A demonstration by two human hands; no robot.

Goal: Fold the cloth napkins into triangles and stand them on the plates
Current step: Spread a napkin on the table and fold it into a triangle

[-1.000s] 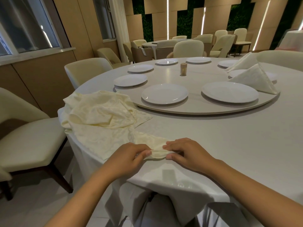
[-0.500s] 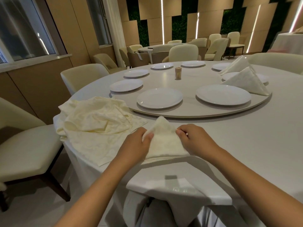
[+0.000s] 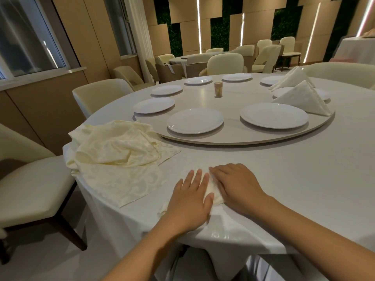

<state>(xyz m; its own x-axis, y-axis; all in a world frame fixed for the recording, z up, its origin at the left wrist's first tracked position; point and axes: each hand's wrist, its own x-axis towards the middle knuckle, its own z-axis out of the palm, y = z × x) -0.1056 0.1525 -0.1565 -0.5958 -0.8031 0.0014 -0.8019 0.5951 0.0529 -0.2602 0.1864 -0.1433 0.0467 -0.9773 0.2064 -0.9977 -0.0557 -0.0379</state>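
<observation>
Left hand [image 3: 189, 196]: flat, fingers straight, palm down on folded napkin [image 3: 213, 189].
Right hand [image 3: 237, 184]: flat, pressing same napkin.
Napkin: beneath and between both hands.
Unfolded pile [image 3: 117, 151]: left of left hand.
Plates [image 3: 195, 121]: beyond fingertips.

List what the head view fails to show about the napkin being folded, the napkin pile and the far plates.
- Napkin under the hands: left hand and right hand lie flat over it, hiding its shape and folds.
- Napkin pile: crumpled and overlapping, so the count cannot be told.
- Plate behind the standing napkin: mostly hidden.
- Small wooden holder: too small to tell its contents.
</observation>
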